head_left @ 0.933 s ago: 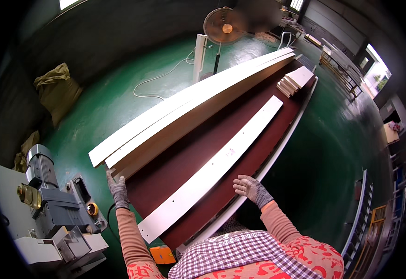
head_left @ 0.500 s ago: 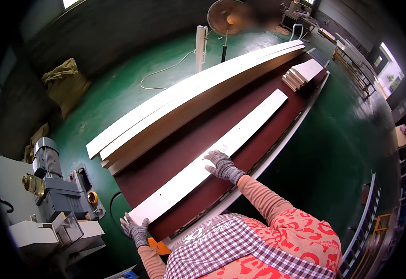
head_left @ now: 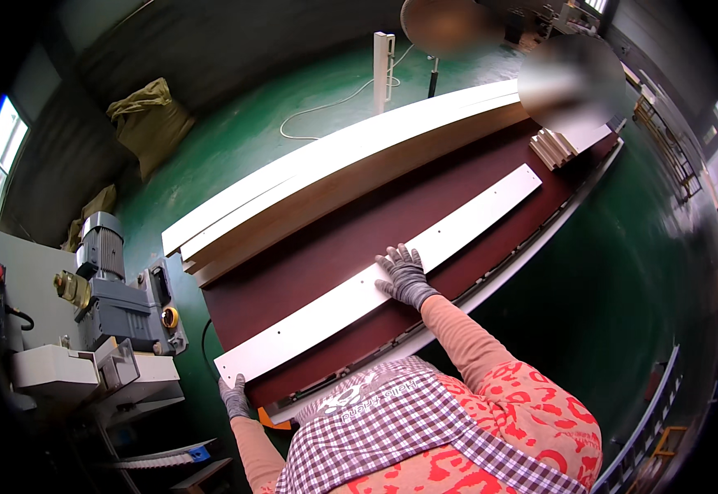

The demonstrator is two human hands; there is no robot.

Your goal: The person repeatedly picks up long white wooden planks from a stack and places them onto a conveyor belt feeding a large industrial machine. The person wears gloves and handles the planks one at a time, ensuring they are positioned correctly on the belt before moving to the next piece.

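A long white board (head_left: 318, 319) with several small dark holes lies slantwise on a dark red tabletop (head_left: 309, 263). My right hand (head_left: 406, 276), in a grey striped glove, lies on the middle of this board with its fingers spread. At the board's near left end is my left hand (head_left: 234, 395), gloved alike. Its fingertips touch the end's lower corner, apart from one another; part of that hand is hard to make out. Along the table's far side runs a stack of long white boards (head_left: 334, 152) with brown edges.
Short white pieces (head_left: 552, 148) are piled toward the table's far right end, partly behind a blurred patch. A grey motor (head_left: 102, 247) on a machine stands at left. Beyond the table are a white post (head_left: 383, 70), a cable and a tan sack (head_left: 151, 123).
The whole view has shifted. My right hand's fingers are more spread and point farther away. My left hand has slid toward the near corner of the board's end. The board looks still on the table.
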